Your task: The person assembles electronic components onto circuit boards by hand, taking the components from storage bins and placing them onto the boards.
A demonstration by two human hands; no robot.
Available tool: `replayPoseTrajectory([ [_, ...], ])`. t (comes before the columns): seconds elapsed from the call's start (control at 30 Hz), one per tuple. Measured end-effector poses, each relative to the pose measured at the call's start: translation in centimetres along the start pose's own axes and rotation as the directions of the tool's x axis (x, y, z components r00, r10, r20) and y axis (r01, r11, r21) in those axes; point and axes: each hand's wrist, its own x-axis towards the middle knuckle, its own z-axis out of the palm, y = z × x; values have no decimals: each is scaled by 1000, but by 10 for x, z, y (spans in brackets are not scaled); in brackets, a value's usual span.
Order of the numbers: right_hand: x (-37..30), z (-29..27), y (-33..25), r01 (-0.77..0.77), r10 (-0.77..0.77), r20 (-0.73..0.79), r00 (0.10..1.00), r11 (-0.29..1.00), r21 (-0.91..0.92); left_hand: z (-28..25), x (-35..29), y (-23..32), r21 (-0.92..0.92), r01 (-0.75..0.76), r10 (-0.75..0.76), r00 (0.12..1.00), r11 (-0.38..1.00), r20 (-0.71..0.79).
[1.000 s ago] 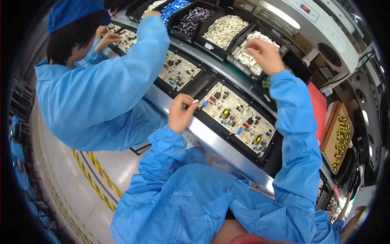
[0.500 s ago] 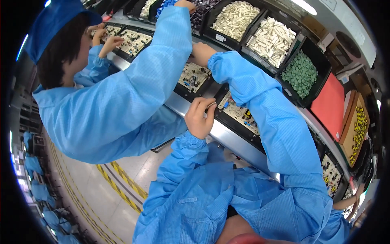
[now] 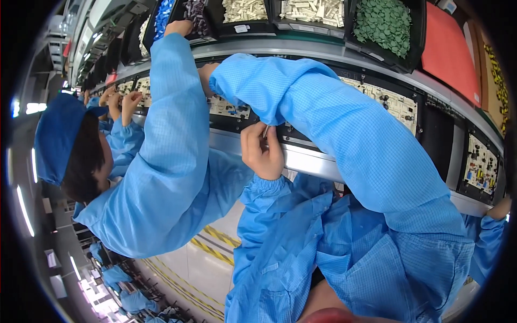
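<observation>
My left hand [image 3: 262, 151] is closed in a pinch on a small slim light-coloured part [image 3: 266, 131]; its exact kind is too small to tell. The hand hovers over the metal rail [image 3: 309, 161] at the line's near edge. My right arm crosses in front of me to the left. At its end, my right hand [image 3: 207, 78] is over a pale circuit board [image 3: 229, 109] in a black carrier, its fingers hidden behind a co-worker's sleeve. Another pale circuit board [image 3: 382, 103] with components lies partly behind my right sleeve.
A co-worker's arm [image 3: 180, 107] reaches across on the left, that hand [image 3: 179, 28] at bins of blue and dark parts. Farther right stand bins of cream parts [image 3: 245, 9], white parts [image 3: 312, 11] and green discs [image 3: 383, 24], then a red sheet [image 3: 449, 54]. Another board [image 3: 481, 164] lies far right.
The whole view has turned, so bins and boards sit differently in it. My right arm still reaches left across the line, and my left hand keeps its pinch. The co-worker's arm still reaches toward the bins.
</observation>
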Motion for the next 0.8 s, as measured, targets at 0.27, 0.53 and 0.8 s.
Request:
replayPoseTrajectory([
  [0.27,-6,12,-8,27,-27,16,1000,1000,8,-3,0,-1,67,-59,61,998,996,-28],
  [0.53,1,16,-18,48,-48,29,998,999,-8,-8,5,-2,98,-5,8,999,995,-32],
  [0.8,12,19,-23,-2,3,12,1000,999,-39,-10,7,-2,100,1,1,1000,995,-20],
])
